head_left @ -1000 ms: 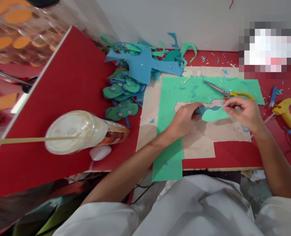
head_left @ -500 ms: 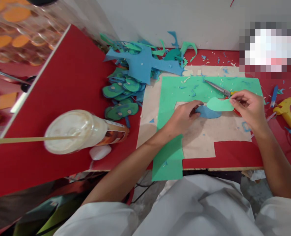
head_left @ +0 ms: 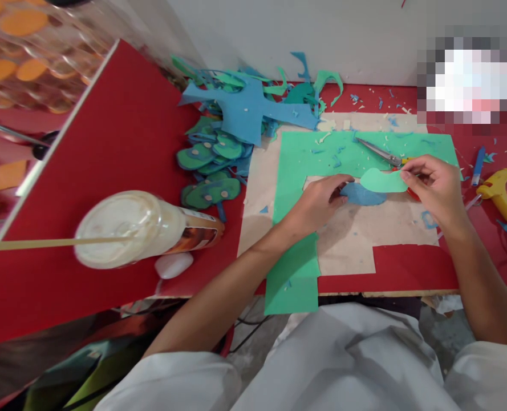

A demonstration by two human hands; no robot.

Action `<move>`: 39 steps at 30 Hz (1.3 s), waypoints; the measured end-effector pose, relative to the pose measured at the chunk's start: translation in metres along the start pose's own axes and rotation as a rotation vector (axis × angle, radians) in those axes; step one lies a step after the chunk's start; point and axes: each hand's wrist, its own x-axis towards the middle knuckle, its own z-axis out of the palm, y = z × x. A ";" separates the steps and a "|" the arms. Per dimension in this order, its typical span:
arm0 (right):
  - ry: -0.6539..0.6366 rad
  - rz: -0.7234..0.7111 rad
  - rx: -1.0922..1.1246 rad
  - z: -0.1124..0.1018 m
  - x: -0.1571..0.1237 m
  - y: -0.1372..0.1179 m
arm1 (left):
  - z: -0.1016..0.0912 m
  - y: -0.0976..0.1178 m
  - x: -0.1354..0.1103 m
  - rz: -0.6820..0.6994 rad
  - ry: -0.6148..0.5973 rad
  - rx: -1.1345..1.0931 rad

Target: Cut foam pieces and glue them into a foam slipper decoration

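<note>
My right hand (head_left: 435, 182) pinches the right end of a green foam cutout (head_left: 381, 180), a curved shape with a dip in its upper edge. Below and slightly left of it is a blue foam cutout (head_left: 364, 194), partly covered by the green one. My left hand (head_left: 321, 201) has its thumb and fingers closed round the blue cutout's left end. Scissors (head_left: 379, 150) lie just behind the cutouts on a green foam sheet (head_left: 296, 165); my right hand hides part of their yellow and red handles.
To the left, a pile of blue and green cutouts (head_left: 213, 191) lies under blue scrap (head_left: 244, 108). A lidded drink cup with a straw (head_left: 150, 228) stands nearer me. A yellow glue gun (head_left: 502, 197) and a blue stick (head_left: 478, 165) lie right. Cardboard (head_left: 347, 251) covers part of the red table.
Both hands hold almost the same pose, with the green and blue cutouts in the same places. The view has shifted very slightly.
</note>
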 end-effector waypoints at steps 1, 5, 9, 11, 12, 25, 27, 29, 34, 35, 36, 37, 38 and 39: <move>0.001 0.001 -0.001 0.000 0.000 0.001 | 0.000 0.001 0.000 0.002 -0.001 0.006; -0.006 0.008 -0.007 -0.001 0.000 0.002 | -0.001 0.002 -0.001 0.035 -0.005 0.013; -0.055 0.008 0.010 0.000 -0.002 -0.001 | -0.002 0.003 -0.002 0.055 0.000 0.008; -0.090 0.000 0.015 0.003 -0.003 -0.005 | -0.001 0.003 -0.002 0.057 -0.004 0.006; -0.100 -0.006 0.014 0.005 -0.004 -0.006 | -0.001 0.003 -0.002 0.062 -0.008 0.003; -0.142 -0.028 -0.039 0.027 -0.011 -0.002 | -0.002 0.002 -0.002 0.092 -0.025 -0.002; -0.142 -0.034 -0.054 0.027 -0.011 -0.002 | -0.002 0.002 -0.002 0.100 -0.028 -0.001; -0.139 -0.047 -0.077 0.027 -0.011 -0.003 | -0.001 0.002 -0.002 0.108 -0.024 -0.001; -0.138 -0.075 -0.135 0.028 -0.012 -0.005 | 0.001 0.001 -0.002 0.120 -0.023 -0.007; -0.143 -0.077 -0.140 0.028 -0.012 -0.006 | 0.001 0.001 -0.002 0.120 -0.025 -0.008; -0.147 -0.079 -0.143 0.029 -0.012 -0.006 | 0.001 0.000 -0.002 0.118 -0.026 -0.007; -0.148 -0.081 -0.145 0.029 -0.012 -0.006 | 0.002 0.000 -0.001 0.114 -0.026 -0.005; -0.149 -0.083 -0.147 0.030 -0.013 -0.006 | 0.002 0.000 -0.001 0.111 -0.025 -0.004; -0.149 -0.085 -0.150 0.030 -0.013 -0.006 | 0.003 0.000 -0.001 0.106 -0.019 -0.002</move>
